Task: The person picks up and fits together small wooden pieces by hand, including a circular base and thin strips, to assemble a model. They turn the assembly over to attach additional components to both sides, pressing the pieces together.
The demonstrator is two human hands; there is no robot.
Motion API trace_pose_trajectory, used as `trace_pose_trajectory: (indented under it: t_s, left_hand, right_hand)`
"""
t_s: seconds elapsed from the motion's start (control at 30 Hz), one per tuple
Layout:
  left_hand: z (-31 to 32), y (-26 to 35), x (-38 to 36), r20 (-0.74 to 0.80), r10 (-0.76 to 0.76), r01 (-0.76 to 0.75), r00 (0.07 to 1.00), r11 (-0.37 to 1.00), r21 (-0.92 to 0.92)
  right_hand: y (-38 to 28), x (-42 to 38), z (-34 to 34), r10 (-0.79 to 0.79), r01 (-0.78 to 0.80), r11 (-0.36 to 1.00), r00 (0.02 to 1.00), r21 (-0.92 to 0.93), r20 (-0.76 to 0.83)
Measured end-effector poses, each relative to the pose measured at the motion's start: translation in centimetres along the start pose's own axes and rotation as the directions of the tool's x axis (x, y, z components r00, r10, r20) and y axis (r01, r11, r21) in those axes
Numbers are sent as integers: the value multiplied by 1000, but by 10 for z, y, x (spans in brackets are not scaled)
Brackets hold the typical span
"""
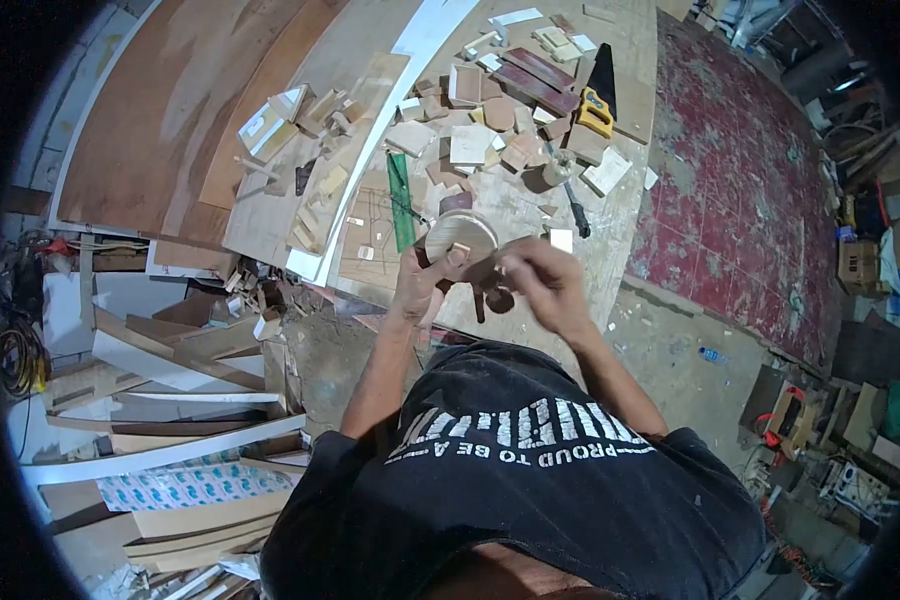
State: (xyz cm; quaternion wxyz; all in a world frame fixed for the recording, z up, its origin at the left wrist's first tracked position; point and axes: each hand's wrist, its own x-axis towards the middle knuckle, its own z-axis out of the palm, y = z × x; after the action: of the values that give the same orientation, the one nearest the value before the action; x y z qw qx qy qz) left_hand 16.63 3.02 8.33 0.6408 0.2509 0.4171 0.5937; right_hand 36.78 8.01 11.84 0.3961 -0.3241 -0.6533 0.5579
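My left hand (422, 287) is wrapped round the lower left edge of a round wooden disc (464, 230), held up over the near edge of the workbench. A small wooden block (458, 253) shows on the face of the disc, close to my left thumb. At the disc's lower right, my right hand (545, 285) has its fingers pinched together; I cannot tell what is between them. Just past the disc, a green ruler (401, 203) lies on the bench, and a dark-handled tool (578, 210) lies to its right.
Wood offcuts (480, 140) cover much of the workbench (605, 285). A yellow-handled saw (596, 112) lies at the back right. Long boards (140, 130) extend along the left. Stacked timber strips (190, 440) fill the floor at lower left, and a worn red floor panel (730, 190) is on the right.
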Motion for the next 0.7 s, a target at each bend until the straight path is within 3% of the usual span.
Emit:
trace_pose_trajectory:
  t_s: [0.03,0.07,0.13,0.2,0.27,0.33,0.4,0.43,0.47,0.53,0.6,0.67,0.7]
  left_hand:
    - [-4,-4,-1,28,-7,11,1000,991,-134]
    - [-7,-10,-4,22,-6,9,1000,991,-134]
    - [-4,-17,-5,81,-19,51,997,907,-419]
    - [-4,-23,-1,112,-66,107,992,907,-408]
    - [-16,-37,2,223,-3,106,975,886,-452]
    - [-17,-41,3,203,-17,98,979,913,-397]
    - [-13,-44,0,175,-30,113,984,869,-482]
    - [-9,-43,-2,175,-31,114,984,869,-482]
    - [-5,-41,-4,222,-15,126,975,858,-499]
    - [-3,-39,-4,271,3,142,963,847,-512]
    - [-5,-40,-6,231,-86,201,969,819,-538]
    - [-11,-38,-3,222,-52,155,974,865,-478]
    - [-9,-32,-4,275,-78,204,958,860,-467]
  right_hand:
    - [-1,4,-15,101,-99,992,995,73,-23]
    - [-1,10,-26,205,-197,969,978,147,-38]
    - [5,15,-25,188,-183,974,982,137,-23]
    - [8,17,-14,98,-139,957,981,253,167]
    - [0,16,-8,80,-111,963,988,244,136]
    - [-4,16,-7,62,-81,980,992,182,111]
    - [-1,18,-8,67,-86,980,992,181,110]
    - [-1,20,-9,-120,122,992,987,-14,105]
    - [-2,21,-10,-300,323,923,944,-206,135]
    - [2,20,-10,-306,336,908,940,-251,153]
    - [6,15,-7,-307,358,873,931,-331,196]
    - [7,11,-5,-285,327,890,943,-318,173]
    - [1,7,-4,-101,137,963,982,-233,161]
